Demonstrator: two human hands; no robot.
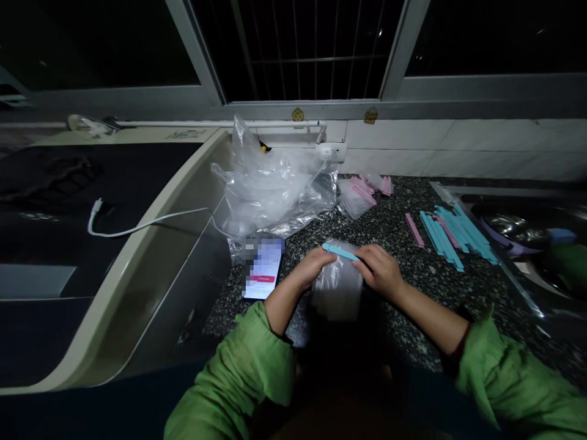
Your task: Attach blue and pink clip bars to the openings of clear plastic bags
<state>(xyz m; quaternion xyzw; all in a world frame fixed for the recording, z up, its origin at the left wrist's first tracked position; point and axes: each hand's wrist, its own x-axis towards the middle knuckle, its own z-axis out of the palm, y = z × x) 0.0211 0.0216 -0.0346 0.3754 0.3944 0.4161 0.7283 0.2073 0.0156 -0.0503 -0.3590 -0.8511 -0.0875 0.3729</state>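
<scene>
A light-blue bag clip [342,251] lies across the top of a clear plastic bag [339,290] near the front of the counter. My left hand [313,267] pinches the clip's left end, its fingers closed. On the right end, my right hand [380,269] is closed with thumb and fingertips around the clip. The bag hangs below the clip, between my hands, and looks like a stack of thin clear layers. Whether the clip is fastened over the bag's edge cannot be made out.
Several blue and pink clips [440,232] lie loose to the right, beside a metal sink [504,214]. Pink clips in clear bags [364,190] are at the back. Crumpled plastic [279,189], a lit phone [263,269] and a white cable [151,223] are on the left, by a washing machine [151,244].
</scene>
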